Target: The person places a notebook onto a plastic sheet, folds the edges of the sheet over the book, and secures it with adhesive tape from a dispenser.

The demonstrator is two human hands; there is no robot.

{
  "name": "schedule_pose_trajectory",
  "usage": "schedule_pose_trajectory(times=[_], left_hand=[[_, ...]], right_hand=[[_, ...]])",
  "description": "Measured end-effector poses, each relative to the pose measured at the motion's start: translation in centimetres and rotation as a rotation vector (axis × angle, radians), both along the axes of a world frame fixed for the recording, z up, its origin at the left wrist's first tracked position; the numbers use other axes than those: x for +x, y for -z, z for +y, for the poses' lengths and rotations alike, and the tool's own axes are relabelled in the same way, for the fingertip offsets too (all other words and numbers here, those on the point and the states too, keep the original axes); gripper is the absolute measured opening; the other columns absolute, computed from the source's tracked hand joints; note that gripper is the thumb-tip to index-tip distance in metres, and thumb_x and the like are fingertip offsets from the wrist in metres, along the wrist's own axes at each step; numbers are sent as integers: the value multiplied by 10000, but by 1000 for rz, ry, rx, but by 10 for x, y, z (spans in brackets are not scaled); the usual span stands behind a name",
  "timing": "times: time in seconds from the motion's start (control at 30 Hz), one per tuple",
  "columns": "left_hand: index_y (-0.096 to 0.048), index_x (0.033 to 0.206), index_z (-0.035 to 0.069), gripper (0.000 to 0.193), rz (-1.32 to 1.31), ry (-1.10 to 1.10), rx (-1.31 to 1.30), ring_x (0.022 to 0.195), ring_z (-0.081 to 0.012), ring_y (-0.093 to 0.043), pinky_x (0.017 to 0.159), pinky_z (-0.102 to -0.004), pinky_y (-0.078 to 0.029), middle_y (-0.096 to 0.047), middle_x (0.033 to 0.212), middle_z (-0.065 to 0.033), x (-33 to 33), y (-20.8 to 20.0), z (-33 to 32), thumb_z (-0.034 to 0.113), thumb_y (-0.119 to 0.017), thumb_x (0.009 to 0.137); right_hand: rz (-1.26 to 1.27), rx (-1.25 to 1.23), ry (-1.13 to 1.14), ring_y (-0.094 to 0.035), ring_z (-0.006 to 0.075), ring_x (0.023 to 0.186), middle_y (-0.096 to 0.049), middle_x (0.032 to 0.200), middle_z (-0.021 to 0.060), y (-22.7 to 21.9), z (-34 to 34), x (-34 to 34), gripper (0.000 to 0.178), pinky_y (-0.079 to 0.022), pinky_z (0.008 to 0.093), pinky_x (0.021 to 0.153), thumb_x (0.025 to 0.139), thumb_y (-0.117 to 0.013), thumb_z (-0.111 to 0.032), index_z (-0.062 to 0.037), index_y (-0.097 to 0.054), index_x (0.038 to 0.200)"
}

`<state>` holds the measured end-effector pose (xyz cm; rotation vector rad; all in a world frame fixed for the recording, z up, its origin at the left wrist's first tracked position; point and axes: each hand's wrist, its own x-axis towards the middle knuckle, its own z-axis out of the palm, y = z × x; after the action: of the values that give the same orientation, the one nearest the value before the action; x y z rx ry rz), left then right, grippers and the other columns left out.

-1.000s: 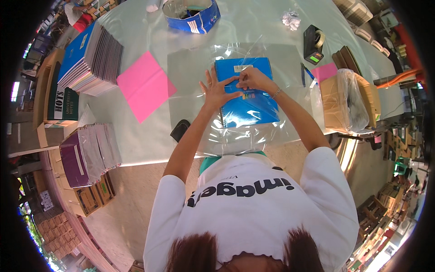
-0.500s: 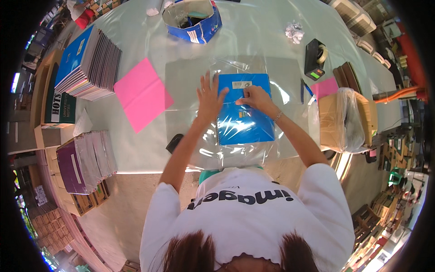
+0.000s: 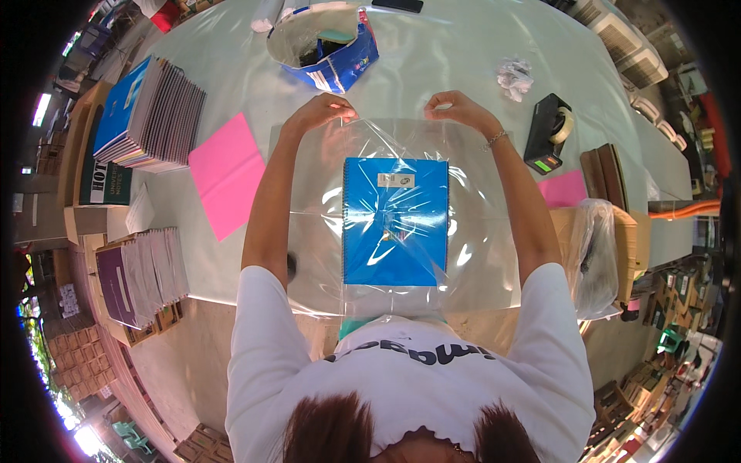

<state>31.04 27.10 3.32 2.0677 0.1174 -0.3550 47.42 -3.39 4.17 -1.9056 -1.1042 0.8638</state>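
Note:
A blue spiral notebook [image 3: 395, 258] with a white label near its far end lies flat in front of me, its coil along the left side. Clear plastic film [image 3: 471, 185] lies around it, and bright creases and glare run across its cover. Beyond the notebook's far left corner, my left hand [image 3: 321, 113] pinches the film's far edge between thumb and fingers. My right hand [image 3: 461, 110] is closed in a similar pinch at the same edge, farther right. Neither hand touches the notebook.
A blue-and-white bag [image 3: 340, 71] stands beyond my left hand. To the left are a pink sheet [image 3: 228, 176] and a stack of notebooks [image 3: 166, 116]. On the right are crumpled plastic [image 3: 515, 79], a black tape dispenser [image 3: 543, 139] and a cardboard box [image 3: 627, 245].
Both hands have left the notebook's cover and moved to the film's far edge, spreading apart. The notebook now appears nearer to me, with more glare streaks across it.

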Motion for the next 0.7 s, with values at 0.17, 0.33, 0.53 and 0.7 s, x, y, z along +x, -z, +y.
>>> schedule_pose_trajectory(times=[0.17,0.33,0.53,0.7], left_hand=[[-722,928,84,332,54,32,70,934,-150,-620,871,-312,-454,-693,893,-25,6,-4,10,394,-685,812],[-723,916,105,392,124,164,237,963,-168,-613,895,-321,-443,-679,1009,-26,15,-7,8,479,-635,838],[-625,1104,60,473,-209,-401,-187,1024,-170,-594,889,-326,-437,-634,1084,-48,19,-4,8,481,-494,932],[-588,1161,48,567,-268,-617,-268,1006,-189,-594,890,-344,-433,-609,1135,-68,-31,-8,-27,543,-416,945]], right_hand=[[251,15,-57,-589,101,797,-650,815,29,5,14,9,242,-441,256,848,816,-686,-251,-18,-663,878],[247,-4,-12,-593,108,799,-654,815,29,10,13,11,239,-457,261,813,821,-685,-244,-19,-670,900],[81,309,332,-593,135,851,-653,944,31,20,5,-14,238,-458,264,810,835,-676,-224,-38,-670,984],[-69,361,753,-555,175,949,-581,1061,58,40,-47,-64,355,-455,306,834,807,-710,-199,-76,-616,1127]])
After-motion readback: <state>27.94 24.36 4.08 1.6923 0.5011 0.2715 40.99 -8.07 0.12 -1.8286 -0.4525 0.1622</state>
